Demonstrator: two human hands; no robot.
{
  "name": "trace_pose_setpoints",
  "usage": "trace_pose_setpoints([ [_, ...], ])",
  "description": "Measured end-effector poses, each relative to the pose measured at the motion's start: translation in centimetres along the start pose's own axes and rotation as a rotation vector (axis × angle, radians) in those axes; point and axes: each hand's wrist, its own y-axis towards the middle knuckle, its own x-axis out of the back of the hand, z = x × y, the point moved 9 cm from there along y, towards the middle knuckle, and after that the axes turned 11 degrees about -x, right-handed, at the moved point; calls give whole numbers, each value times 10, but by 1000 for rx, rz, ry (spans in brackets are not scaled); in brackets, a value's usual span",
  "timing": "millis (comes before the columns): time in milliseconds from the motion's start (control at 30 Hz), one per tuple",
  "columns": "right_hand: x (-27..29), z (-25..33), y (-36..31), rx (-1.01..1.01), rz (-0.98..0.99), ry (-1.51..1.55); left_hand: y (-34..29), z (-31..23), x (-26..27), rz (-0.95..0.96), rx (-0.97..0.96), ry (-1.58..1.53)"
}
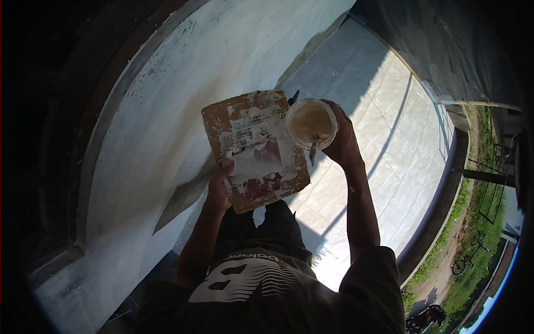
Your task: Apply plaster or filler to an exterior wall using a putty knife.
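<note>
My left hand [221, 186] grips the near left edge of a brown rectangular board [208, 119], its thumb on top. White putty [245, 139] is smeared over the board's face, with dark red patches showing through. At the board's far right side, my right hand [342, 139] is closed around a clear plastic cup [311, 123], tilted so that its mouth shows. Cloudy, beige liquid or residue is inside. A narrow greyish shape hangs at the cup's near rim; whether it is liquid or a tool, I cannot tell. Beyond the cup, a small dark tip sticks out.
A white-grey plastered wall [161, 106] with brownish smears rises on my left. Underfoot is a pale tiled floor [384, 161], partly sunlit. A low dark ledge [434, 222] borders it at the right, with grass and a bicycle [470, 253] outside. Dark sheeting [456, 50] hangs far right.
</note>
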Motion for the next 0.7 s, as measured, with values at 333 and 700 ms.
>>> trace_pose_setpoints([
  [333,-5,34,6,87,-7,-230,2,-13,-21,133,-39,2],
  [700,-2,-58,-17,-291,-45,688,6,-2,-16,191,-49,-52],
])
